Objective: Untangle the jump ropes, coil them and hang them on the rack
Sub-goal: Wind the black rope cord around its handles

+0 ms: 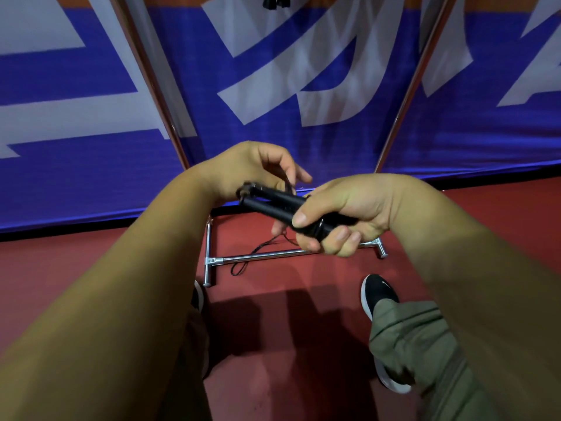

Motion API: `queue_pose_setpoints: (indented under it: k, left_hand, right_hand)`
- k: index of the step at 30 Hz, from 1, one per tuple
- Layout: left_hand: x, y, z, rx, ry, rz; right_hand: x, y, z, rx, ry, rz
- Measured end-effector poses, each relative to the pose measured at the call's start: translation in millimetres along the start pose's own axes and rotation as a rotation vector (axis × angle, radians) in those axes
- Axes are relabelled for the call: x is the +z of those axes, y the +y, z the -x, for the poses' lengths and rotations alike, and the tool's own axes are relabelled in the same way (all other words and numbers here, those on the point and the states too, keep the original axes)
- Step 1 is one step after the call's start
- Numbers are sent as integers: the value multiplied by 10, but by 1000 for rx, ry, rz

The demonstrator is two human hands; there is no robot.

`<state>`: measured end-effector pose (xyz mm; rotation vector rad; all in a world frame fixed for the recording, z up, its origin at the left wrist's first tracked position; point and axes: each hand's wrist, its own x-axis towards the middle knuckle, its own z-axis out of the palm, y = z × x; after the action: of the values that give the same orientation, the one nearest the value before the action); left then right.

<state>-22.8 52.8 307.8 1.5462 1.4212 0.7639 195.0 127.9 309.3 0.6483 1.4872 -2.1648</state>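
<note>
head: two handles [273,205], seemingly, inside right fingers [341,237]

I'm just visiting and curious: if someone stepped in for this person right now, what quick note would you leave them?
Right hand: grips both black handles together.
Left hand: seems to pinch the thin cord near the handles' far ends.
The rest of the cord hangs loose, looping down by the rack base bar at the floor.
Done: handles gathered.
Left: coil the cord and hang it on the rack.
</note>
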Motion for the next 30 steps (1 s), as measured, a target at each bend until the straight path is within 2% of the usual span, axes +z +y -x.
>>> queue_pose_setpoints:
  k: [2, 4, 9, 12, 15, 18, 20, 22, 24, 27, 30]
  left_hand:
    - [13, 10, -20, -31, -18, 47]
    - [16, 29, -34, -40, -35, 15]
    - [31, 161, -44, -55, -115, -283]
    - [30, 167, -55, -133, -144, -451]
    - [90, 154, -80, -191, -17, -542]
    - [208, 136, -128, -293, 78, -602]
    - [282, 138, -154, -378, 61, -531]
    - [315, 128, -153, -440, 45, -335]
    - [264, 124, -141, -392, 37, -196]
    - [130, 86, -74, -256, -102, -75]
    - [77, 53, -18, -249, -169, 96]
  right_hand:
    - [30, 15, -11, 59, -45, 77]
    - [63, 33, -52, 126, 7, 149]
    - [-13, 144, -190, 298, 243, 304]
    - [-84, 144, -215, 352, 456, 387]
    - [-162, 109, -231, 281, 670, 423]
    - [-210, 82, -294, 95, 860, 340]
    - [-224, 60, -327, 7, 934, 315]
    - [-234, 32, -334, -50, 981, 336]
    - [-247, 8, -310, -87, 1017, 356]
    - [-278, -15, -244, -97, 1086, 437]
    - [-276, -29, -181, -91, 1123, 539]
